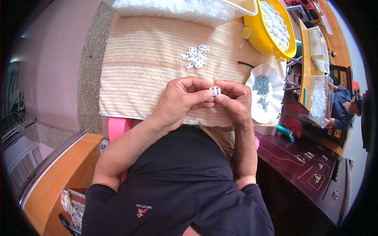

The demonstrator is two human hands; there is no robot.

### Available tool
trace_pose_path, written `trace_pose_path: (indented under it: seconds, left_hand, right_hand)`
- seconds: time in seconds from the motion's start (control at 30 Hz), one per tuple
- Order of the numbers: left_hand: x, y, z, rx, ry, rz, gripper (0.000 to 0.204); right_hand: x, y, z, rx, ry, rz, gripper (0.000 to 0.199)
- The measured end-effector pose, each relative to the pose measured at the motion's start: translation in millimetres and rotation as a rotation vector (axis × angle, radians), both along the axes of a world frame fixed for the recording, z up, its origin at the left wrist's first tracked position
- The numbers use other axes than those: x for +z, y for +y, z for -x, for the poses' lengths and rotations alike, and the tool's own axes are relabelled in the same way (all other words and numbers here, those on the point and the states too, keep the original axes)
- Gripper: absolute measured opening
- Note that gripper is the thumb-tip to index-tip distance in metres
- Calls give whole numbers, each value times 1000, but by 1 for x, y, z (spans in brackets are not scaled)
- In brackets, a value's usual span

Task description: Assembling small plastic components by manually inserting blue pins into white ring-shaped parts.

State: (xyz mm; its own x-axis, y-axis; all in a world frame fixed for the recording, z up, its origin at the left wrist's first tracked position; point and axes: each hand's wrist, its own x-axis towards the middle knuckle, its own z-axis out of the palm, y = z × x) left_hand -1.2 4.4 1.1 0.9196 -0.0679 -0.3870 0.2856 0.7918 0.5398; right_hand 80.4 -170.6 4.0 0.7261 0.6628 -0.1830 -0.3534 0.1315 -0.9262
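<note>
Close in front of my body, a small white block with holes [215, 91] is pinched between my two hands. My left hand [179, 100] grips its left side with thumb and fingers. From the other side, the thumb and fingers of my right hand [237, 101] hold it too. A loose pile of similar white pieces [195, 58] lies just beyond my hands on a striped towel [134, 67]. To the right of my right hand sits a white wavy-rimmed dish [278, 88] with many small dark metal pieces [260, 92], probably screws.
A clear bin of white pieces [177, 10] stands at the far edge. Right of it is a yellow tub [290, 50] full of white parts. A thin black rod [246, 63] lies near the dish. Another person [342, 105] sits at the right beside a clear container [319, 100].
</note>
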Motion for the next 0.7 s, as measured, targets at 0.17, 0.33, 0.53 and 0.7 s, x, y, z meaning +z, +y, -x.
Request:
trace_pose_path:
  seconds: [0.17,0.33,0.53,0.7]
  left_hand:
    - [0,0,0,-22,-11,68,16]
    - [1,0,0,-38,-10,127,15]
    - [4,3,0,-85,-29,153,10]
    - [2,4,1,-126,-82,171,10]
  right_hand:
    - [1,0,1,-16,5,-52,33]
    - [-7,2,-3,29,-119,-126,31]
    - [-9,4,-2,25,-151,-190,29]
    - [-2,6,1,40,-129,-206,28]
